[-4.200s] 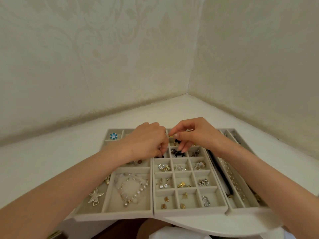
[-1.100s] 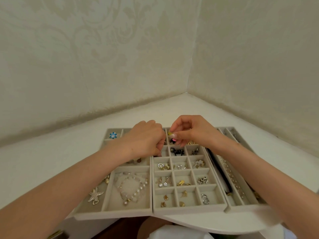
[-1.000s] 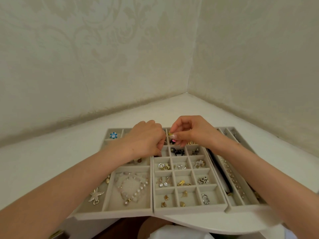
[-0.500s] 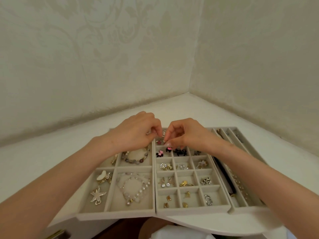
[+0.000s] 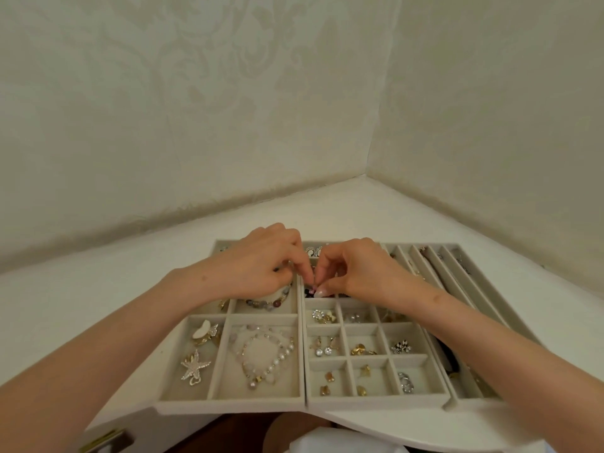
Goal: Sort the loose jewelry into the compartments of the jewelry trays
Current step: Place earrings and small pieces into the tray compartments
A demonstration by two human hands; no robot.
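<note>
Nearest the camera, well short of the fingertips, the front rows of three grey velvet jewelry trays on a white corner table [image 5: 81,308] are already stocked: a starfish brooch [image 5: 194,367] and a pearl necklace [image 5: 261,354] lie in the left tray [image 5: 228,402], while the gridded middle tray [image 5: 376,398] holds small gold studs [image 5: 327,384], a silver ring [image 5: 406,382], drop earrings [image 5: 323,346] and a black-and-white piece [image 5: 401,346], each in its own compartment. Further in, just below and to the left of the fingers, a beaded bracelet [image 5: 271,300] curls in a compartment partly under the left hand [image 5: 258,266]. The two hands meet over the divide between the left and middle trays; the left hand's thumb and forefinger are drawn together in a pinch, and the right hand [image 5: 356,273] pinches likewise, its painted fingertips [image 5: 318,292] almost touching the other's. Something very small and dark, pinkish at one edge, sits at or just under the fingertips above a far compartment of the middle tray, but whether either hand actually grips it cannot be told. To the right of the fingers, the long-slotted right tray [image 5: 464,402] carries a dark strap and chains. Beyond the fingertips, a silver piece [image 5: 315,250] shows in the back row. Judging by the filled compartments and the bare tabletop, the sorting appears well advanced, with little visibly left outside the trays.
</note>
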